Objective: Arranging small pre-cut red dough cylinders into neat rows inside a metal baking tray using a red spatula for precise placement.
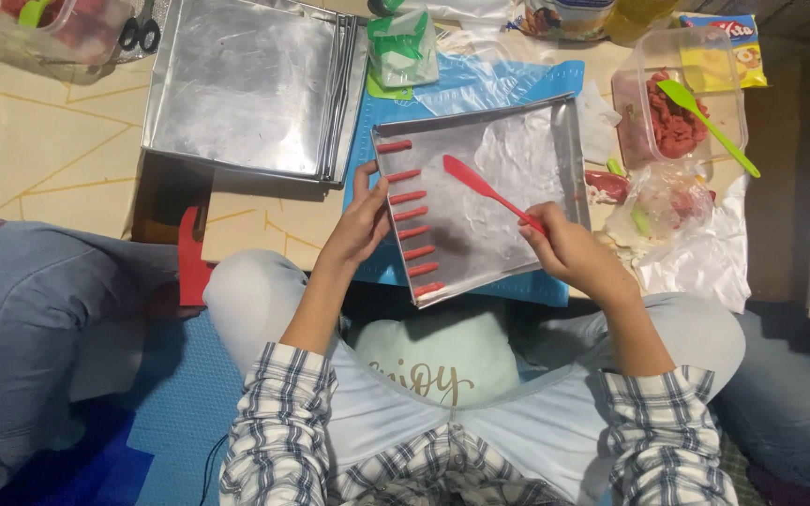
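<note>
A shiny metal baking tray (569,155) lined with clear plastic lies tilted on a blue mat in front of me. Several short red dough sticks (411,214) lie in a column along its left side. My left hand (358,225) grips the tray's left edge, thumb over the rim beside the sticks. My right hand (569,251) is closed on the handle of a red spatula (485,187), whose blade rests on the plastic near the tray's middle.
A stack of empty metal trays (246,84) lies at upper left. A clear tub (677,103) of red dough with a green spatula (710,122) stands at right, above crumpled plastic bags (677,225). Another person in a blue top (39,319) sits to my left.
</note>
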